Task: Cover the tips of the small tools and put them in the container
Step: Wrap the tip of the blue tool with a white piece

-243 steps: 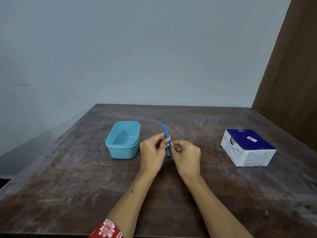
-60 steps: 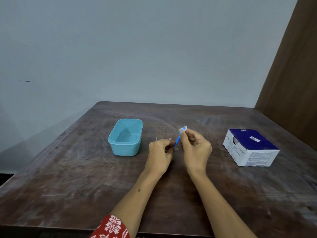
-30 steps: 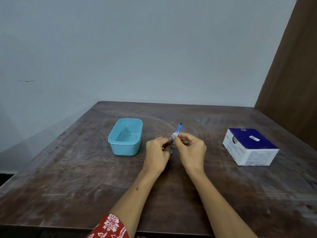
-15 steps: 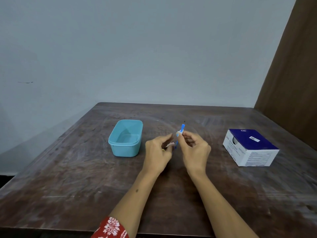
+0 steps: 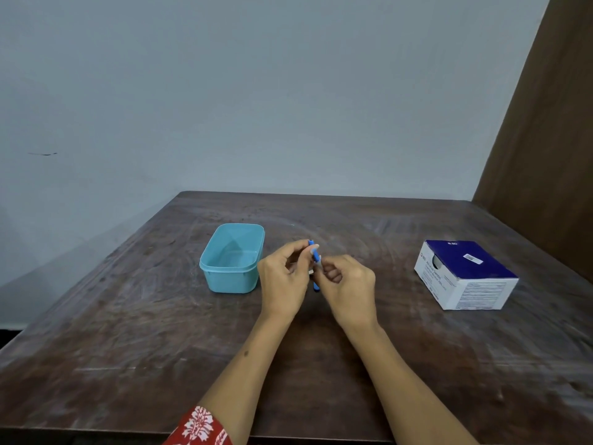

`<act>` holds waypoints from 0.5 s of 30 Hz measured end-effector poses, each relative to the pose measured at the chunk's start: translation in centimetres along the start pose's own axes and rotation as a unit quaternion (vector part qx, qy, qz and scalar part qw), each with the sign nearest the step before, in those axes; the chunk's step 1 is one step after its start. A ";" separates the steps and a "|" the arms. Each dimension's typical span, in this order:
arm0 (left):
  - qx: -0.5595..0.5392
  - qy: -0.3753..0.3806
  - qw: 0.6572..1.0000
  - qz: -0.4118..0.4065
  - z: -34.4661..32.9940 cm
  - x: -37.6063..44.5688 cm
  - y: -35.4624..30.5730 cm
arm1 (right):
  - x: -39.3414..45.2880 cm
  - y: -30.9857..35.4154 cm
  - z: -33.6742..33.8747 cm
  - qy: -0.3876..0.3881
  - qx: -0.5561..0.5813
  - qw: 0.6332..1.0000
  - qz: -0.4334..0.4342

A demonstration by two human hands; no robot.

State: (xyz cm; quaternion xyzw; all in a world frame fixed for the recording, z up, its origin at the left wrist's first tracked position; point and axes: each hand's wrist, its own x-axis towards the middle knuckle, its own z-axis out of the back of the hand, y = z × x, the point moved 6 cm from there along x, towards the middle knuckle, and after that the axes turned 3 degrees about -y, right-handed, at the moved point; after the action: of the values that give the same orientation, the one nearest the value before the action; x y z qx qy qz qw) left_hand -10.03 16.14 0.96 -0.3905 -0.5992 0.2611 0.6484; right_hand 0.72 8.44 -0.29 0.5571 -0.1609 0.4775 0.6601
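A thin blue tool (image 5: 314, 258) stands almost upright between my two hands above the middle of the table. My left hand (image 5: 284, 281) pinches its upper part with thumb and forefinger. My right hand (image 5: 348, 289) grips it lower down, fingers curled. The tool's lower end (image 5: 316, 288) shows below both hands. Something small and pale sits between my hands, too hidden to name. The light blue container (image 5: 232, 260) stands open just left of my left hand; nothing shows inside it.
A white and dark blue cardboard box (image 5: 465, 274) sits on the right side of the dark wooden table (image 5: 128, 332). A brown panel rises at the far right. A grey wall runs behind the table.
The blue tool has gone from tilted right with its thin tip up to nearly upright. My left hand has come up and now pinches its top. Both hands have drawn closer together.
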 end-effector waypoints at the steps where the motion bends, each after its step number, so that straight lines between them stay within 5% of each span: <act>1: -0.003 -0.006 1.000 0.003 0.1 0.1 0.1 | 0.0 -0.4 -0.3 0.018 -0.016 1.000 -0.013; 9: -0.028 -0.013 0.999 0.021 0.1 0.3 0.6 | -0.1 0.7 0.0 0.018 -0.017 1.000 0.012; 15: -0.014 -0.020 1.000 0.003 0.2 0.3 0.5 | -0.3 -1.3 -0.9 0.075 -0.069 0.992 -0.068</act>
State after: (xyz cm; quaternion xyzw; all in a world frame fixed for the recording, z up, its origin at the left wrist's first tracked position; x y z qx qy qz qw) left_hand -10.16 16.70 0.77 -0.3957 -0.6142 0.2624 0.6303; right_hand 1.33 9.22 -1.52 0.4827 -0.1052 0.4596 0.7381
